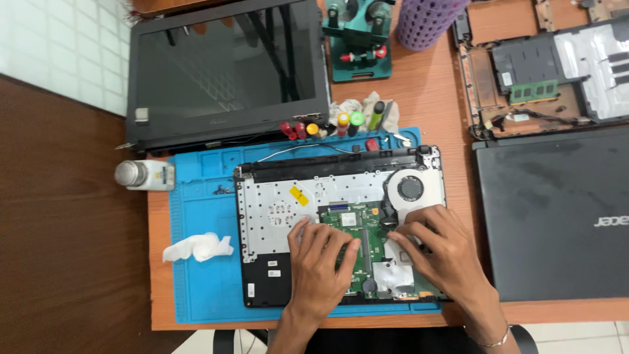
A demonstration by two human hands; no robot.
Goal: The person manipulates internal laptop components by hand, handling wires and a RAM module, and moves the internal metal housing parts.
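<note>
Desk, orange wood, crowded; its left edge drops to dark floor, front edge runs just below the mat. Blue mat, one, rubbery with moulded trays, lies mid-desk; bare strip of it left of the chassis. Three laptop bodies: open chassis on the mat, closed black laptop right of the mat, stripped base behind that. One detached screen, glossy black, behind the mat. One green board sits in the chassis, right of centre; one round fan at the chassis back right corner. One green holder and one purple perforated cup behind the mat. One white bottle off the mat's left edge; one crumpled tissue on the mat's left. Left hand flat on the board, fingers spread, gripping nothing. Right hand fingertips press at the board's right edge; grasp unclear.
</note>
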